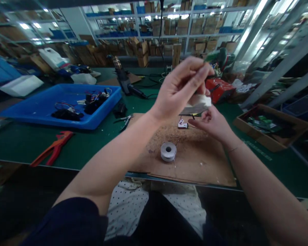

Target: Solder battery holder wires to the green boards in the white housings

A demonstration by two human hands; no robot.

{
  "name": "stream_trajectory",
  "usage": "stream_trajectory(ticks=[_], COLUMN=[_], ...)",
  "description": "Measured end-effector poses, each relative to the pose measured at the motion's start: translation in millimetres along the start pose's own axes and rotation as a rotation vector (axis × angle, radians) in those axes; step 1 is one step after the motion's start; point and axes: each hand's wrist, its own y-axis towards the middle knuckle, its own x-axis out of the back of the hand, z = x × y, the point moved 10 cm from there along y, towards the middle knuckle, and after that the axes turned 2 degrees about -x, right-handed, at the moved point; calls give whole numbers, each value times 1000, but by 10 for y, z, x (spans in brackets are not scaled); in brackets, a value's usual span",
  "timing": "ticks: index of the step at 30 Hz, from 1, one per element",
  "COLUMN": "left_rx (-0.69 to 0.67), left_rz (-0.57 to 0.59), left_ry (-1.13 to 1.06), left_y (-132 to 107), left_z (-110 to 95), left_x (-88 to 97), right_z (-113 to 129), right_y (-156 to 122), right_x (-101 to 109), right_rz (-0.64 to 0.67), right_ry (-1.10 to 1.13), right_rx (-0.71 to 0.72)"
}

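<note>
My left hand (183,87) is raised over the board with its fingers pinched together. At its fingertips is a small green piece (210,57), blurred, so I cannot tell its kind. A whitish block-like thing (199,102) shows just below this hand; what supports it is hidden. My right hand (215,124) is lower and to the right, fingers loosely bent and thumb apart, with nothing visible in it. Close to its thumb, a small white part with wires (182,124) lies on the brown board (195,153). A solder wire spool (168,151) stands nearer me, its loose end trailing forward.
On the green bench, a blue tray (92,121) at left holds black wired parts. Red-handled pliers (52,148), dark cutters (125,122) and a heat gun (124,80) lie around. A cardboard box (261,133) with green circuit boards and a red box (220,89) are at right.
</note>
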Motion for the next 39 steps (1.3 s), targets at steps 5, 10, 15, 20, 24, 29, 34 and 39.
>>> stream_trajectory(ticks=[5, 10, 15, 20, 24, 29, 34, 39], left_rx=[286, 360, 363, 354, 307, 259, 248, 477], left_rz=[376, 555, 580, 481, 487, 582, 583, 56], left_ry=[-203, -65, 80, 215, 299, 358, 385, 641], left_y=[-569, -1069, -1477, -1702, -1811, -1891, -1729, -1276], left_z=[563, 886, 849, 660, 560, 376, 304, 1065], left_x=[-421, -198, 54, 207, 229, 228, 513, 1943], right_z=[-326, -509, -391, -257, -239, -248, -361, -319], right_y=[-189, -497, -848, -1088, -1195, -1283, -1477, -1648], right_x=[36, 42, 66, 170, 193, 12, 37, 86], right_rz=[28, -57, -84, -179, -266, -160, -181, -304], right_ry=[-202, -261, -338, -374, -333, -352, -343, -316], right_rx=[35, -1, 15, 12, -33, -69, -175, -181])
